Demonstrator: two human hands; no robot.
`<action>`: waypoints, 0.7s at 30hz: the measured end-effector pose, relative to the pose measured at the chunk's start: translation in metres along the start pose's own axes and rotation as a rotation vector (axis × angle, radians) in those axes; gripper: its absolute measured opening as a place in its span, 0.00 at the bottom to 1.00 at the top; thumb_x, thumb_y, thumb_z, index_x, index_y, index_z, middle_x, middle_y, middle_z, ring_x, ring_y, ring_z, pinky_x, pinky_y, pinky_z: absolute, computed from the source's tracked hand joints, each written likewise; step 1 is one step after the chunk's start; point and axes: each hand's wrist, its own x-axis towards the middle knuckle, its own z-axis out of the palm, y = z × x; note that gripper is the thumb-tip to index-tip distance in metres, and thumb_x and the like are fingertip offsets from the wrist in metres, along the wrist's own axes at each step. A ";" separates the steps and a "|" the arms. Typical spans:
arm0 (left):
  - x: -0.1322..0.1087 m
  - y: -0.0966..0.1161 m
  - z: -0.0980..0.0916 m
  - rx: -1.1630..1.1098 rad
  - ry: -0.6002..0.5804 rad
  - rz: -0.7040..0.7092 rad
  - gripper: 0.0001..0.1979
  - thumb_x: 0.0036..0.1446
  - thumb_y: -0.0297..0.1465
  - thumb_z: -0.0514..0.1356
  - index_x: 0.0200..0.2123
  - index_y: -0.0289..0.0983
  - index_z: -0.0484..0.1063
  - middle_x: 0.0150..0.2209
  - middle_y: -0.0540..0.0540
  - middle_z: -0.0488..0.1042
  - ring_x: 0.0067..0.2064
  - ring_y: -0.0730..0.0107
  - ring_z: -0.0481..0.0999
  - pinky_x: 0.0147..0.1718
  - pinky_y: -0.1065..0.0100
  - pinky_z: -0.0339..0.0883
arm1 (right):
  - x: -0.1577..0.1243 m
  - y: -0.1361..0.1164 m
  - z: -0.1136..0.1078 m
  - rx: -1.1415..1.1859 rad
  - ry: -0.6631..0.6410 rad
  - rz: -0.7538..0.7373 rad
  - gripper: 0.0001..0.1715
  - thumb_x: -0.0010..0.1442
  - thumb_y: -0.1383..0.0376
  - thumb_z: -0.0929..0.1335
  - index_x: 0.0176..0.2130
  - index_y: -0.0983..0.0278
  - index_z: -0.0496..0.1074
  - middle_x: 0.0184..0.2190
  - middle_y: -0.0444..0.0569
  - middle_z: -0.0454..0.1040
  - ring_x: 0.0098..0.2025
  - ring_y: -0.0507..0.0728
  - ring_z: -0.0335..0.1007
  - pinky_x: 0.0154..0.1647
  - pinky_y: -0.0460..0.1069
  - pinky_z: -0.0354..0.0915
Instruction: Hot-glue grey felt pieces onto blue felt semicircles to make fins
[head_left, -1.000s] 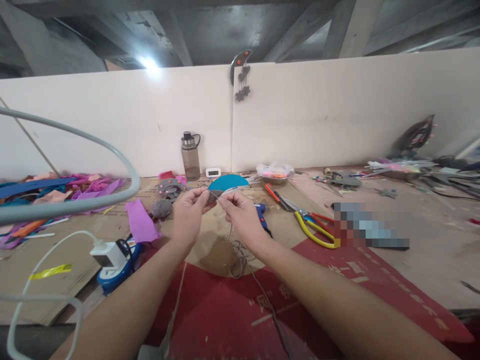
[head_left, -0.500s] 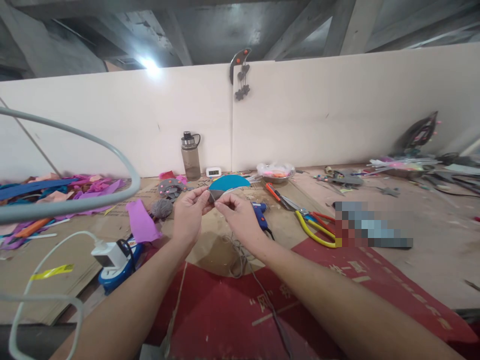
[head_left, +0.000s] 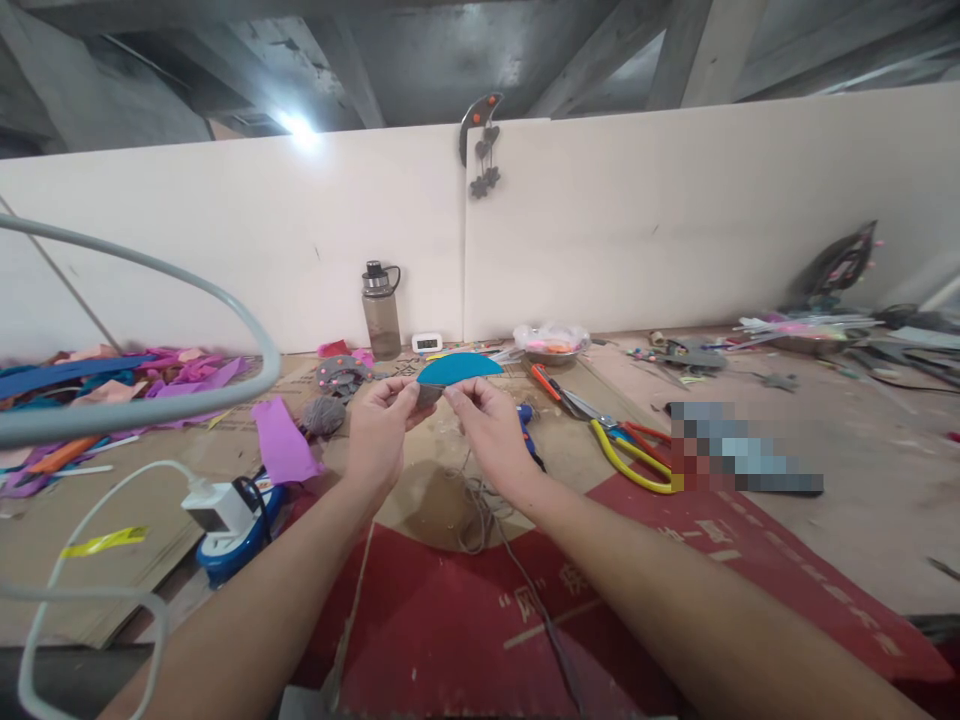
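A blue half-round piece of felt [head_left: 459,369] with a grey underside is held up over the workbench between both hands. My left hand [head_left: 381,432] pinches its left lower edge with thumb and fingers closed. My right hand [head_left: 491,428] pinches the piece from the right, fingers pressed together on it. A thin grey cord [head_left: 480,505] hangs down from under my hands onto the cardboard.
A blue glue gun [head_left: 525,418] lies just behind my right hand, yellow-handled scissors [head_left: 626,458] to the right. A ball of grey yarn [head_left: 322,414], a purple felt scrap [head_left: 281,440], a power strip [head_left: 221,510], a water bottle [head_left: 380,312] and felt scraps [head_left: 112,380] are at left.
My right hand has moved up and closer to my left hand, and the blue piece has tilted so more of its blue face shows.
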 end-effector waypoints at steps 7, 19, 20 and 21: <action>-0.004 -0.002 0.001 0.045 -0.034 0.020 0.12 0.45 0.36 0.65 0.30 0.33 0.72 0.31 0.47 0.75 0.34 0.70 0.75 0.39 0.61 0.72 | 0.001 -0.004 -0.003 -0.121 0.081 -0.043 0.15 0.57 0.56 0.63 0.25 0.63 0.63 0.22 0.41 0.63 0.25 0.51 0.56 0.29 0.47 0.56; -0.006 0.000 0.003 0.021 -0.038 -0.020 0.12 0.44 0.35 0.65 0.28 0.34 0.71 0.30 0.48 0.75 0.33 0.70 0.75 0.38 0.61 0.72 | 0.004 -0.003 -0.007 -0.225 0.127 -0.095 0.15 0.57 0.56 0.64 0.25 0.62 0.64 0.23 0.43 0.67 0.26 0.52 0.59 0.31 0.48 0.56; -0.006 0.000 0.003 0.014 -0.044 -0.026 0.11 0.44 0.35 0.65 0.28 0.34 0.71 0.30 0.48 0.75 0.33 0.70 0.75 0.39 0.61 0.72 | 0.004 -0.003 -0.007 -0.225 0.124 -0.097 0.15 0.57 0.56 0.64 0.25 0.62 0.64 0.23 0.43 0.67 0.26 0.51 0.59 0.31 0.48 0.56; -0.006 0.000 0.003 0.006 -0.052 -0.034 0.11 0.44 0.35 0.65 0.28 0.34 0.70 0.30 0.48 0.75 0.33 0.70 0.75 0.39 0.60 0.72 | 0.003 -0.004 -0.007 -0.223 0.122 -0.100 0.14 0.57 0.56 0.64 0.25 0.63 0.64 0.23 0.43 0.67 0.27 0.51 0.59 0.31 0.48 0.56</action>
